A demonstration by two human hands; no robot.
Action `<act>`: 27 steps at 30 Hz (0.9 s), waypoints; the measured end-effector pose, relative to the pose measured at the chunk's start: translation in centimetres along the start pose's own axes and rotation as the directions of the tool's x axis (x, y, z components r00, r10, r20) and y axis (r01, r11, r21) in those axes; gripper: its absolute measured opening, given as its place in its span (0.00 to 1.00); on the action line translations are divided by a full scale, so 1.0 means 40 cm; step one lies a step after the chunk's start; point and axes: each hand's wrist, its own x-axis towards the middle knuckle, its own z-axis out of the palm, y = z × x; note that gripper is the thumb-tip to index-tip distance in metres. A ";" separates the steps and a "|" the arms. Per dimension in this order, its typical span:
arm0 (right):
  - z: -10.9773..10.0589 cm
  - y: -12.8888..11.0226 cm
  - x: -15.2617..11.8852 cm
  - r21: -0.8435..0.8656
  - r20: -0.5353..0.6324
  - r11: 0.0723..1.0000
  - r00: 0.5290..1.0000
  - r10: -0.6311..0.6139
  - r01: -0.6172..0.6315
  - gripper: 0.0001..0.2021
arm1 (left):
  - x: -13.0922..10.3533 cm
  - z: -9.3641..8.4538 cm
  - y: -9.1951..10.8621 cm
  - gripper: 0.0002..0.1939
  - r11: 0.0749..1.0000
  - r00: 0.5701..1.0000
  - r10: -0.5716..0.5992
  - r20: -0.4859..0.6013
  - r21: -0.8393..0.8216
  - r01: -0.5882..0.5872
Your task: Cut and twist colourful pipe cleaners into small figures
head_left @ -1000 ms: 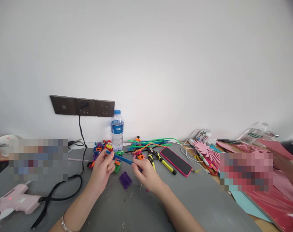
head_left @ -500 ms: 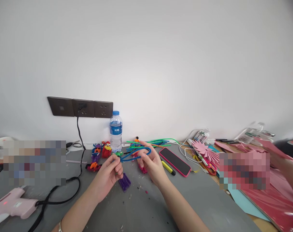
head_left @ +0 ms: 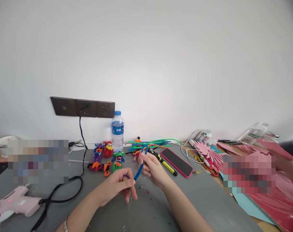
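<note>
A blue pipe cleaner (head_left: 138, 173), bent into a narrow bundle with a small loop at its top, stretches between my hands above the grey table. Its lower end is pinched by the thumb and fingers of my left hand (head_left: 121, 185). My right hand (head_left: 152, 168) grips it just below the loop. A bit of purple shows behind my left fingers, mostly hidden. Beyond my hands lie loose green, blue and orange pipe cleaners (head_left: 158, 144), partly covered by my right hand. Several small pipe-cleaner figures, among them a green one (head_left: 117, 159) and a red one (head_left: 108, 149), are to the left.
A water bottle (head_left: 118, 132) stands against the wall. Pliers with yellow handles (head_left: 168, 167) and a pink-cased phone (head_left: 176, 162) lie right of my hands. A pink glue gun (head_left: 18, 202) with a black cable is at left. At far right, another person's arm (head_left: 288, 167) is above pink paper.
The wide blue loop, earlier held sideways, is now narrow and slants upward. My left hand has moved right and nearer to me, uncovering the green figure. The purple piece is now mostly hidden.
</note>
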 end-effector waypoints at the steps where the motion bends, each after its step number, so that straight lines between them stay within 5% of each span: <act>1: -0.001 -0.006 -0.001 0.052 0.001 0.999 1.000 0.006 -0.006 0.20 | 0.001 0.001 -0.002 0.17 0.999 1.000 0.031 -0.001 0.012 -0.031; 7: -0.034 -0.047 0.005 0.199 -0.134 0.975 0.988 -0.074 0.100 0.17 | 0.002 -0.014 -0.003 0.16 0.983 0.985 0.160 -0.067 0.103 -0.152; 11: -0.087 -0.052 0.008 -0.209 -0.289 0.961 0.927 -0.238 0.182 0.18 | 0.006 -0.028 -0.001 0.16 0.981 0.972 0.191 -0.138 0.073 -0.182; 13: -0.114 -0.045 0.006 -0.597 -0.310 0.797 0.890 -0.336 0.093 0.15 | 0.012 -0.031 -0.003 0.17 0.976 0.951 0.219 -0.217 0.066 -0.210; 15: -0.133 -0.032 0.002 -0.867 -0.333 0.481 0.871 -0.360 -0.132 0.09 | 0.019 -0.032 -0.009 0.18 0.959 0.899 0.282 -0.334 0.086 -0.269; 19: -0.126 -0.004 -0.002 -0.898 -0.426 -0.007 0.872 -0.240 -0.441 0.15 | 0.027 -0.035 -0.022 0.18 0.900 0.713 0.427 -0.555 0.183 -0.396; 22: -0.103 -0.002 -0.003 -0.847 -0.475 -0.157 0.857 -0.202 -0.507 0.23 | 0.028 -0.039 -0.021 0.21 0.893 0.632 0.429 -0.646 0.200 -0.403; 27: -0.095 -0.008 -0.006 -0.768 -0.602 -0.206 0.793 -0.093 -0.607 0.28 | 0.030 -0.036 -0.021 0.23 0.913 0.646 0.394 -0.653 0.200 -0.354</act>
